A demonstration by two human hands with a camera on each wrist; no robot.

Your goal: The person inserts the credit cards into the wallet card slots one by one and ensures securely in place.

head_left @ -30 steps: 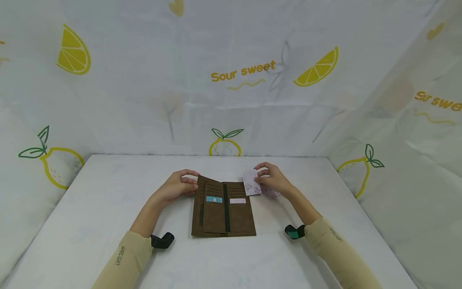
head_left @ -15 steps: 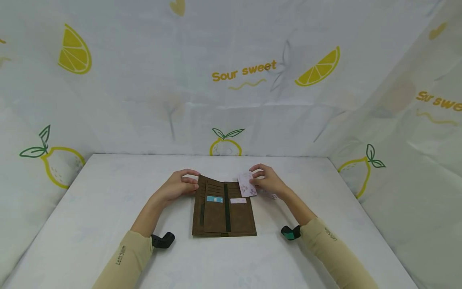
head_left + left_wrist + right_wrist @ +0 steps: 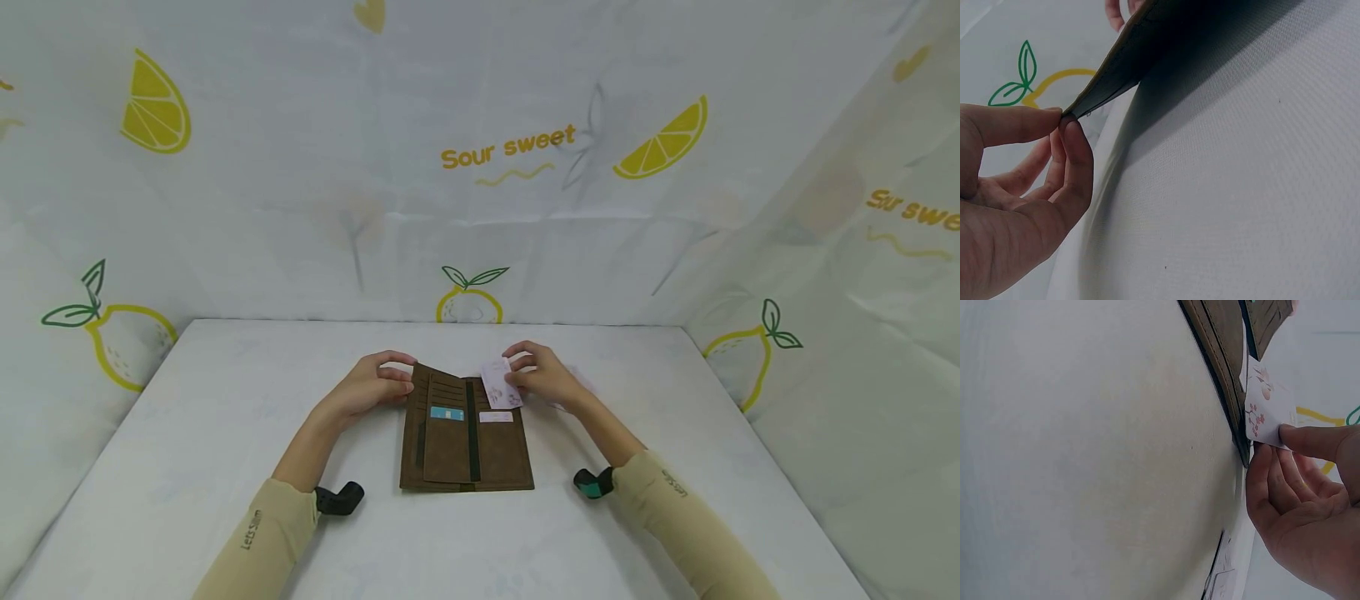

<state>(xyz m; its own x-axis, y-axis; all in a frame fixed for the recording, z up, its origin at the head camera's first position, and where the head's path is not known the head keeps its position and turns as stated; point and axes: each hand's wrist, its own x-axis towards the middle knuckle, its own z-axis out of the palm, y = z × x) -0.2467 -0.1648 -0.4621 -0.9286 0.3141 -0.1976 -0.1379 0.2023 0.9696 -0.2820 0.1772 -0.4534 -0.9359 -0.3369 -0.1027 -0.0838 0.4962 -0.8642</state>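
A long brown wallet (image 3: 465, 433) lies open on the white table (image 3: 225, 433), with a blue card (image 3: 446, 413) and a pale card (image 3: 495, 417) in its slots. My left hand (image 3: 375, 385) pinches the wallet's far left edge (image 3: 1107, 78) between thumb and fingertips and lifts it slightly. My right hand (image 3: 542, 377) pinches a white card with pink flowers (image 3: 501, 384) and holds it over the wallet's upper right slots. In the right wrist view the flowered card (image 3: 1266, 406) touches the wallet's edge (image 3: 1222, 369).
More pale cards (image 3: 577, 385) lie on the table just right of my right hand, and their edges (image 3: 1219, 578) show in the right wrist view. Lemon-print cloth walls (image 3: 480, 167) close in the table at the back and both sides.
My right hand has carried the flowered card leftward from the table beside the wallet to above its upper right slots. The left hand has kept its hold on the wallet's edge.
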